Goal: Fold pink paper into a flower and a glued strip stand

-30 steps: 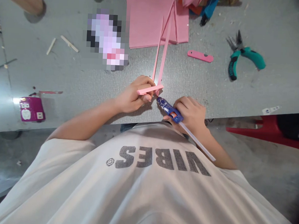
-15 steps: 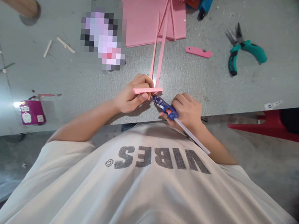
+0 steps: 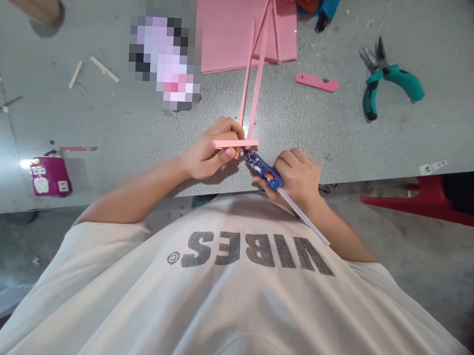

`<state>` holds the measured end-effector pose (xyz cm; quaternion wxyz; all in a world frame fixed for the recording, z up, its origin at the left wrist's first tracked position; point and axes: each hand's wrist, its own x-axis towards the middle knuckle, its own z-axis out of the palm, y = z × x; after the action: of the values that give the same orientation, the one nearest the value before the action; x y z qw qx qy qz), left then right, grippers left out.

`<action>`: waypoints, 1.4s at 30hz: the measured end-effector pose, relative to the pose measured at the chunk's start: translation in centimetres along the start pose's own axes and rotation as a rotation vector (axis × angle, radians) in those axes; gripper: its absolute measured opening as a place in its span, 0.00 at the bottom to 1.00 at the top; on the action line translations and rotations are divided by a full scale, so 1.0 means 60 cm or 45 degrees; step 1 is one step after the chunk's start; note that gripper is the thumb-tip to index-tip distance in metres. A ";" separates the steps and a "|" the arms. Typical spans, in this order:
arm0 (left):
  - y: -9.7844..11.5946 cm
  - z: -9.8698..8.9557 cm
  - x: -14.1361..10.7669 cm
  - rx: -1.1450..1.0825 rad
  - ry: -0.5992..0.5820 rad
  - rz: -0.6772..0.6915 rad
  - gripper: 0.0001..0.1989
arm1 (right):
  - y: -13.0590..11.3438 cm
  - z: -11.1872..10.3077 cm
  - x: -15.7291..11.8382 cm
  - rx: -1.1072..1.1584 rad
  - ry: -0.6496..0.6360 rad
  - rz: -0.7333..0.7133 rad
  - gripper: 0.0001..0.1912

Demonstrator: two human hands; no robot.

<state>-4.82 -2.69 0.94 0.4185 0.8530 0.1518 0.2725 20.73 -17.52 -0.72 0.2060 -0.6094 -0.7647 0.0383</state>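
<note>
Near the table's front edge, my left hand [image 3: 214, 150] pinches a frame of narrow pink strips [image 3: 257, 88]. Its long strips reach away from me over the pink sheets, and a short crosspiece [image 3: 234, 144] lies over my fingers. To the right, my right hand [image 3: 295, 175] is wrapped round a blue glue gun [image 3: 264, 169]. The gun's nozzle is at the near end of the frame, by my left fingertips; the exact contact is hidden. A long pale glue stick [image 3: 306, 217] sticks out of its back end, over my right wrist.
Pink sheets [image 3: 224, 34] lie at the back of the grey table [image 3: 327, 129]. On the right are a pink-handled cutter [image 3: 317, 82] and green pliers [image 3: 401, 80]. A blurred-out object [image 3: 167, 62], small sticks [image 3: 104, 69] and a purple power socket [image 3: 51, 177] are on the left.
Hands, frame and glue gun hold nearly the same pose. The gun's glue stick end has shifted slightly left, and the tabletop items appear slightly shifted in view.
</note>
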 end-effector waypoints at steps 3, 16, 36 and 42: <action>0.001 -0.001 0.000 0.003 -0.003 -0.006 0.28 | 0.000 -0.002 0.000 -0.012 0.012 -0.022 0.29; -0.001 0.001 0.000 0.033 0.007 -0.019 0.30 | -0.001 -0.010 -0.002 -0.019 -0.081 -0.119 0.24; -0.016 -0.011 0.002 -0.033 0.059 0.137 0.30 | 0.318 -0.136 -0.002 -0.435 -0.162 0.468 0.35; -0.019 -0.015 0.006 -0.091 0.052 0.178 0.31 | 0.259 -0.188 0.028 -0.524 -0.212 0.284 0.36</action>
<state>-5.13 -1.27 0.61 0.4254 0.8403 0.0905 0.3235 38.75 -14.14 5.23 0.0084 -0.7139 -0.6987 -0.0456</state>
